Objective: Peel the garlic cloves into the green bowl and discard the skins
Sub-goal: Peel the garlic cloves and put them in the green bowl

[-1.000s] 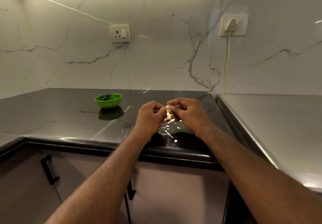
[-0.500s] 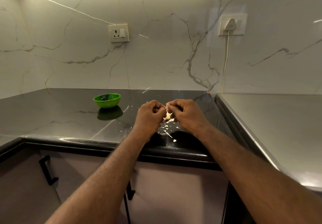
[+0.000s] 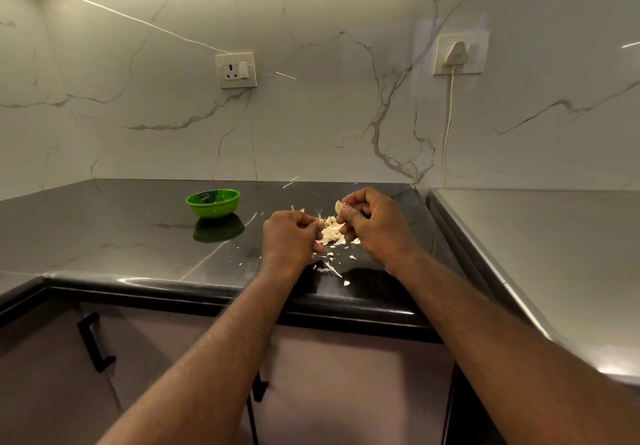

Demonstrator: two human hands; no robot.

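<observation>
Right of the green bowl (image 3: 213,209), the right hand (image 3: 378,227) pinches a garlic clove (image 3: 338,207) above the skins (image 3: 330,232), probably so peel falls together; the left hand (image 3: 288,237) is curled, its hold unclear.

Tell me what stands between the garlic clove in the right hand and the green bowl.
Nothing visible. The clove, pinched in the right hand, has only bare counter with stray skin bits up to the bowl; the left hand sits just nearer.

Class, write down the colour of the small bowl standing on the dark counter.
The bowl is bright green, shown best in the head view.
</observation>
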